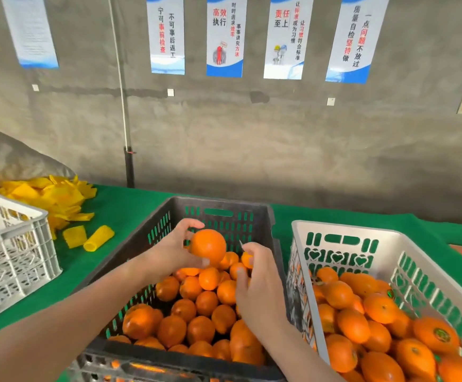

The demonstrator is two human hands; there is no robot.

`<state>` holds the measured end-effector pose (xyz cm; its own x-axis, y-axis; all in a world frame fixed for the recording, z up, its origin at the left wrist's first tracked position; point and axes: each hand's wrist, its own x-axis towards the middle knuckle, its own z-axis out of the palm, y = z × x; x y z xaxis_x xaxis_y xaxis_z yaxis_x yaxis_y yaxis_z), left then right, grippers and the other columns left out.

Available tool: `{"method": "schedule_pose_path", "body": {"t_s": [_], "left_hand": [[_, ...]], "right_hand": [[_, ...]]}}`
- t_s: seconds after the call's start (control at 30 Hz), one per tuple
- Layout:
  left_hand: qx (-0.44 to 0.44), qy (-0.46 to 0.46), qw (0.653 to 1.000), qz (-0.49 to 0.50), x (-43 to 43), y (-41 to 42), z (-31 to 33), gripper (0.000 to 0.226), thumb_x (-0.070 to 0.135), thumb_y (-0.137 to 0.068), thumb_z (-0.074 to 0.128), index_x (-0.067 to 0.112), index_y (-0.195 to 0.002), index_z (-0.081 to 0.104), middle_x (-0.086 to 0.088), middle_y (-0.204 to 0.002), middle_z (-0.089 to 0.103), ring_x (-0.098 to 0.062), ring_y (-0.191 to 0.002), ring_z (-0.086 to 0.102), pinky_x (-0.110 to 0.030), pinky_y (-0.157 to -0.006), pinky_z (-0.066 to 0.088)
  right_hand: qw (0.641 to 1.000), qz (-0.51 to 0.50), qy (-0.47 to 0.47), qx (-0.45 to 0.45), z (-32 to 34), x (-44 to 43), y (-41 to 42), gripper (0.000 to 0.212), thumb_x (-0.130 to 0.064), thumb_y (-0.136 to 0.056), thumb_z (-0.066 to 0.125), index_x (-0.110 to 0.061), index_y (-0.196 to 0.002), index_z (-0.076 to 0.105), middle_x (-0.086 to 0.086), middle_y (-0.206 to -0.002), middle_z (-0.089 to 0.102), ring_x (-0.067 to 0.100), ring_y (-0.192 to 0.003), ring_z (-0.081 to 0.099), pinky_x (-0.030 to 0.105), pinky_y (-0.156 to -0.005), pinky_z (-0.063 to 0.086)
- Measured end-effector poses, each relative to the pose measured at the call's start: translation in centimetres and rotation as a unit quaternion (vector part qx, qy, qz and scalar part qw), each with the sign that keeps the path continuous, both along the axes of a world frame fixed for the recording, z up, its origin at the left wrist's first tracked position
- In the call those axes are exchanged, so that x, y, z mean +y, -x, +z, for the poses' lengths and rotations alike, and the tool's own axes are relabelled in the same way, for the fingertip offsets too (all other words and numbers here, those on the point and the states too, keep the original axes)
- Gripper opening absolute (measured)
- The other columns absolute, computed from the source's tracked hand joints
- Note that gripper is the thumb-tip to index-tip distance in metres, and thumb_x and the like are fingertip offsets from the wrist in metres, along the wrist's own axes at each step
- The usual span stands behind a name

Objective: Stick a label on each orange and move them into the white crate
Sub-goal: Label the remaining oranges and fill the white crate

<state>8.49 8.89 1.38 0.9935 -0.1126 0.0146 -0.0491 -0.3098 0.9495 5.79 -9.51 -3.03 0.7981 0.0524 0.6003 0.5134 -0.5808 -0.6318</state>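
Head view showed my left hand gripping one orange, thumb beneath it and fingertips over its top, raised above the black crate. My right hand sat just right of the fruit with its fingers bent. A pale sliver showed at their tips, but I couldn't tell whether they pinched a label. I judged the bare skin should face those fingertips, then be pressed flat. The white crate stood beyond my right knuckles.

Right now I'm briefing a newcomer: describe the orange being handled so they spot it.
Find the black crate in the middle of the green table. Above its pile, the left hand holds one orange. It alone is lifted off the rest.
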Motion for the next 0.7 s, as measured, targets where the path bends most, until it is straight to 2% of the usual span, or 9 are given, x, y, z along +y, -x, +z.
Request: {"method": "schedule_pose_path", "body": {"t_s": [0.07,0.13,0.23,0.33,0.43,0.5,0.53,0.6,0.7], "left_hand": [[-0.02,0.078,0.997,0.017,-0.4,2.3,0.6,0.068,-0.011,-0.072,0.074,0.026,-0.12,0.044,-0.002,-0.126,0.048,-0.032,-0.106,0.06,-0.045,-0.082,0.054],[-0.033,0.126,0.991,0.022,-1.1,4.5,1.1,0.066,-0.018,-0.071,0.071,0.021,-0.119,0.047,-0.002,-0.128,0.05,-0.034,-0.107,0.06,-0.052,-0.087,0.05],[-0.044,0.195,0.98,0.019,-2.2,7.1,1.6,0.066,-0.022,-0.067,0.071,0.017,-0.117,0.051,-0.007,-0.129,0.052,-0.032,-0.102,0.063,-0.048,-0.081,0.052],[-0.018,0.238,0.971,-0.001,-3.5,9.0,1.8,0.074,-0.012,-0.057,0.08,0.017,-0.119,0.054,-0.01,-0.123,0.059,-0.028,-0.096,0.067,-0.036,-0.072,0.056],[0.039,0.318,0.947,-0.03,-5.0,10.4,1.8,0.075,0.0,-0.059,0.083,0.008,-0.127,0.051,-0.02,-0.124,0.061,-0.033,-0.103,0.066,-0.037,-0.077,0.058],[0.083,0.37,0.924,-0.054,-6.0,11.1,1.7,0.085,0.012,-0.055,0.087,0.005,-0.131,0.049,-0.023,-0.126,0.06,-0.037,-0.108,0.064,-0.04,-0.081,0.057],[0.098,0.401,0.909,-0.062,-6.7,11.5,1.6,0.086,0.014,-0.056,0.088,0.007,-0.133,0.048,-0.023,-0.126,0.06,-0.041,-0.109,0.062,-0.042,-0.081,0.057],[0.116,0.45,0.883,-0.066,-7.4,12.0,1.4,0.074,0.017,-0.07,0.081,0.016,-0.135,0.046,-0.023,-0.126,0.06,-0.045,-0.109,0.061,-0.046,-0.082,0.057],[0.136,0.447,0.883,-0.049,-8.2,12.7,1.2,0.059,0.028,-0.081,0.065,0.014,-0.135,0.046,-0.021,-0.122,0.063,-0.037,-0.105,0.065,-0.04,-0.078,0.057]], "right_hand": [[0.997,0.019,-0.078,0.002,1.0,-0.5,0.5,0.027,-0.011,-0.092,0.054,-0.029,-0.11,0.045,-0.011,-0.108,0.05,0.004,-0.102,0.049,0.014,-0.087,0.044],[0.988,0.042,-0.146,0.022,2.0,-1.2,1.3,0.018,-0.01,-0.09,0.059,-0.023,-0.1,0.052,-0.01,-0.099,0.056,0.008,-0.097,0.055,0.028,-0.083,0.05],[0.958,0.116,-0.248,0.09,3.5,-2.3,3.0,0.01,-0.012,-0.087,0.063,-0.021,-0.087,0.06,-0.009,-0.099,0.064,0.009,-0.099,0.06,0.025,-0.083,0.05],[0.932,0.189,-0.278,0.136,4.4,-3.4,4.8,0.009,-0.012,-0.087,0.063,-0.017,-0.08,0.064,-0.008,-0.106,0.068,0.006,-0.102,0.062,0.026,-0.087,0.05],[0.889,0.243,-0.339,0.187,5.1,-4.4,6.2,0.006,-0.019,-0.085,0.061,-0.014,-0.082,0.063,-0.003,-0.108,0.069,0.012,-0.106,0.063,0.034,-0.088,0.052],[0.864,0.259,-0.376,0.211,5.4,-4.8,6.8,0.005,-0.017,-0.088,0.057,-0.013,-0.085,0.06,0.004,-0.109,0.069,0.018,-0.106,0.063,0.033,-0.083,0.054],[0.858,0.258,-0.388,0.215,5.6,-5.2,7.3,0.004,-0.013,-0.09,0.055,-0.014,-0.087,0.058,0.01,-0.11,0.067,0.021,-0.106,0.063,0.032,-0.082,0.054],[0.857,0.256,-0.394,0.211,5.9,-5.6,7.7,0.006,-0.008,-0.091,0.054,-0.014,-0.091,0.056,0.02,-0.112,0.063,0.025,-0.108,0.062,0.036,-0.085,0.054],[0.859,0.259,-0.391,0.205,6.1,-6.5,8.5,0.007,-0.004,-0.091,0.055,-0.012,-0.092,0.056,0.021,-0.112,0.063,0.026,-0.108,0.062,0.037,-0.089,0.053]]}}
